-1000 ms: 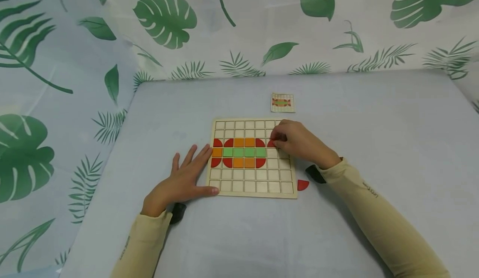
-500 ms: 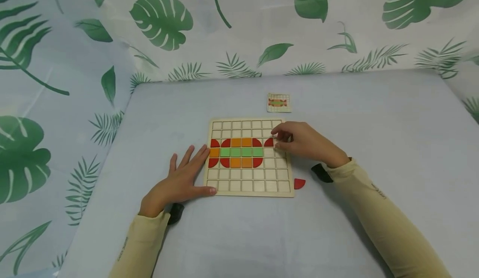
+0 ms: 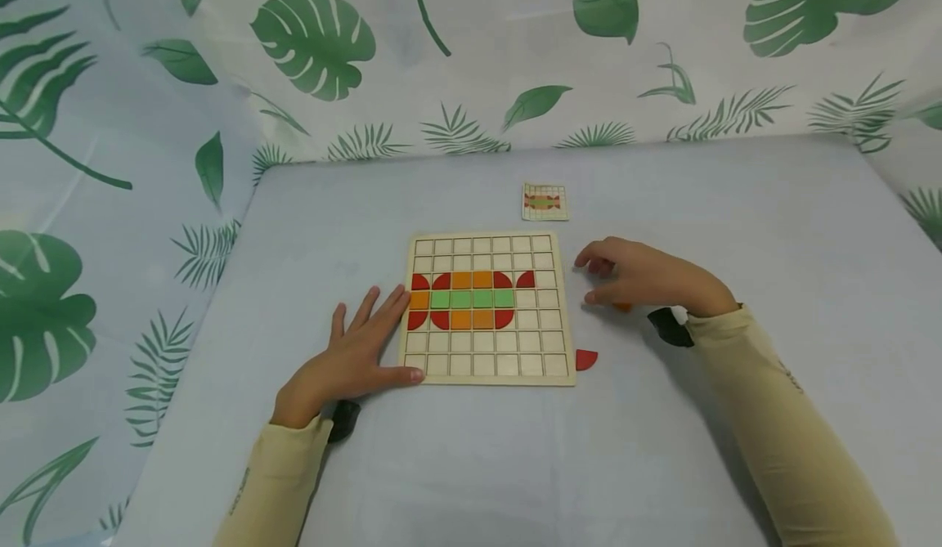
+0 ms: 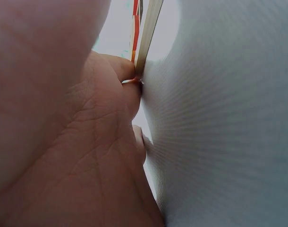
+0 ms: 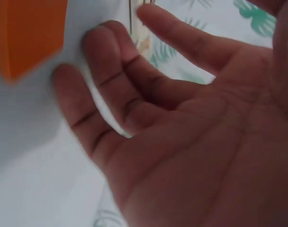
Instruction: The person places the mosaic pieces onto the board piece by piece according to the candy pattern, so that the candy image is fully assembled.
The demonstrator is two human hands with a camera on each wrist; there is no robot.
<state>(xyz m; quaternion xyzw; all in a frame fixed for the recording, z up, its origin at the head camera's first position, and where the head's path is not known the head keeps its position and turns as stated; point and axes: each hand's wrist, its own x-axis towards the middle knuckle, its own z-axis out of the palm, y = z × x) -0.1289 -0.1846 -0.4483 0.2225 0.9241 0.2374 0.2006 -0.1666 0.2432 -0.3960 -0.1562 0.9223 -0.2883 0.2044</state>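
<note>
A wooden grid board (image 3: pixel 486 374) lies on the table, with red quarter-round, orange and green pieces set in its middle rows. My left hand (image 3: pixel 340 371) is spread flat, its fingertips at the board's left edge and its thumb on the lower left corner. To the right of the board, my right hand (image 3: pixel 643 275) hovers with loosely bent fingers and nothing between them. Partly hidden under it is an orange piece (image 3: pixel 622 307), which the right wrist view shows close by the fingers. A red quarter-round piece (image 3: pixel 526 280) sits alone in a cell right of the pattern.
A small card (image 3: pixel 545 202) printed with a red, orange and green pattern lies behind the board. Beside the board's lower right corner is a loose red quarter-round piece (image 3: pixel 586 360). A leaf-patterned cloth (image 3: pixel 441 56) stands behind the table.
My right hand has let go of the red quarter-round piece in its cell and moved right, off the board. The orange piece has come into view below it. My left hand stays put.
</note>
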